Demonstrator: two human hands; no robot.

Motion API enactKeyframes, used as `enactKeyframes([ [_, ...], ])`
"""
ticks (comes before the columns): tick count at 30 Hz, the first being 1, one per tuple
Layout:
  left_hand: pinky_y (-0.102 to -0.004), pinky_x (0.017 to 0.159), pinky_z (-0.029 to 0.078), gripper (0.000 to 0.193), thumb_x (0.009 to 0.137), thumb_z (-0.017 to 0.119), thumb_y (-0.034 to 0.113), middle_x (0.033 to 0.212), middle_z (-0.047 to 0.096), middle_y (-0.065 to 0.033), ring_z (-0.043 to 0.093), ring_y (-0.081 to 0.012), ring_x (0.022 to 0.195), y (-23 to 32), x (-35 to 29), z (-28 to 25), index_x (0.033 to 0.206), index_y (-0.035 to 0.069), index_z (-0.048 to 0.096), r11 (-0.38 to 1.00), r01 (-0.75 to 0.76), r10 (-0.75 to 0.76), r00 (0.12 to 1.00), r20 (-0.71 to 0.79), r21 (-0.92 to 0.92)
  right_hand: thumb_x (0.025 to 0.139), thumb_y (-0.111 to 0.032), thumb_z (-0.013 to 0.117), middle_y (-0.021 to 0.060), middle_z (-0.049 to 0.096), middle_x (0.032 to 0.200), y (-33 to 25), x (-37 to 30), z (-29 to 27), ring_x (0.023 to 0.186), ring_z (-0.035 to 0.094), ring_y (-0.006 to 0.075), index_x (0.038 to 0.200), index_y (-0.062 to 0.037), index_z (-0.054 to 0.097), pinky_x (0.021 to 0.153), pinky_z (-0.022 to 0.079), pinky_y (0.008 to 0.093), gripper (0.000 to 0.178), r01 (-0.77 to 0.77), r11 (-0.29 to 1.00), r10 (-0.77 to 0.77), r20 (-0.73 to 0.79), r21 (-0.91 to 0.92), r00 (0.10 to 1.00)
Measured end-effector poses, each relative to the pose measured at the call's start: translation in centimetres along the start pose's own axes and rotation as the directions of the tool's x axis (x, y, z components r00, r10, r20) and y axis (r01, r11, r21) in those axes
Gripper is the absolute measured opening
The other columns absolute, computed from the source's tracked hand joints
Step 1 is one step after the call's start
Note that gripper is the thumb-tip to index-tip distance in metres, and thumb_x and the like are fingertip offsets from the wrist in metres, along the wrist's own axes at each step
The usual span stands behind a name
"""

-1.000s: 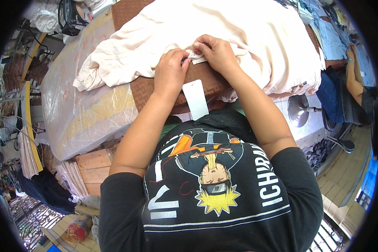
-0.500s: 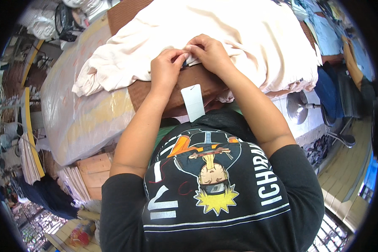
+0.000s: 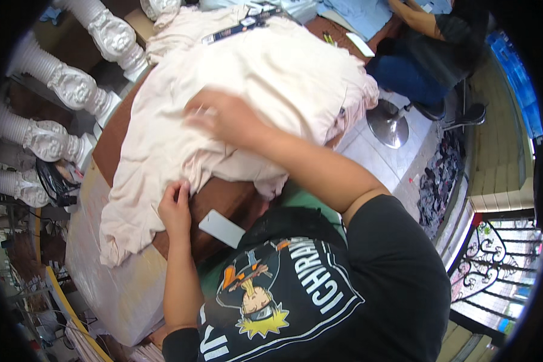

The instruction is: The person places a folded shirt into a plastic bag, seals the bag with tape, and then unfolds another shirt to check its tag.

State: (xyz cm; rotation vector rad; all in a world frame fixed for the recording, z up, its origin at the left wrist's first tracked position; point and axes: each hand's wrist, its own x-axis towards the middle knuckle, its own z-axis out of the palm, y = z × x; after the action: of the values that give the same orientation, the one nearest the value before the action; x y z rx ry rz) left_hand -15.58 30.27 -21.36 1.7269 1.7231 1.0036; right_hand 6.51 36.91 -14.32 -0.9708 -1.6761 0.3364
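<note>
A large cream-coloured cloth (image 3: pixel 265 78) lies rumpled over a brown surface (image 3: pixel 208 205). At its near left edge, my left hand (image 3: pixel 176 208) pinches a fold of the cloth between thumb and fingers. My right hand (image 3: pixel 226 119) hovers above the middle of the cloth, apart from my left. Motion smears its fingers, so whether they hold anything cannot be made out. Below the cloth's near edge, a white card tag (image 3: pixel 221 228) sits against the brown surface, close to my body.
White ornate columns (image 3: pixel 72 84) stand at the far left. Beside the brown surface is a plastic-wrapped bundle (image 3: pixel 111 283). A round metal stool base (image 3: pixel 389 123) rests on the tiled floor. Another person (image 3: pixel 425 54) sits at the far right by blue fabric (image 3: pixel 359 15).
My hands were together at the cloth's edge and are now apart. The right one has lifted over the cloth; the left still pinches the edge. The view has swung right.
</note>
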Motion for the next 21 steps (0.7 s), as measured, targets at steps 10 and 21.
enactKeyframes([
  [10,-0.0181,0.058,0.038,0.012,0.09,0.058,0.014,0.073,0.054,0.0042,0.045,-0.0026,0.065,-1.3,1.2,-0.1,0.088,0.002,0.058,0.993,0.086,-0.078,0.992,0.097,-0.081,0.086,-0.025,0.057,0.0138,0.061,0.109,27.9,6.3,-23.3,0.104,0.057,0.0325,0.102,-0.0101,0.064,0.087,0.047,0.0423,0.024,-0.406,0.381,0.397,-0.249,-0.831,0.883],
  [21,-0.0176,0.064,0.038,0.011,0.09,0.058,0.013,0.077,0.054,0.0053,0.046,-0.003,0.07,-0.3,0.9,-1.4,0.089,0.002,0.058,0.975,0.166,-0.138,0.972,0.188,-0.146,0.085,-0.014,0.052,0.0171,0.064,0.102,29.7,6.4,-22.4,0.093,0.064,0.0323,0.098,-0.0043,0.063,0.077,0.052,0.041,0.019,-0.404,0.208,0.591,-0.215,-0.891,0.778],
])
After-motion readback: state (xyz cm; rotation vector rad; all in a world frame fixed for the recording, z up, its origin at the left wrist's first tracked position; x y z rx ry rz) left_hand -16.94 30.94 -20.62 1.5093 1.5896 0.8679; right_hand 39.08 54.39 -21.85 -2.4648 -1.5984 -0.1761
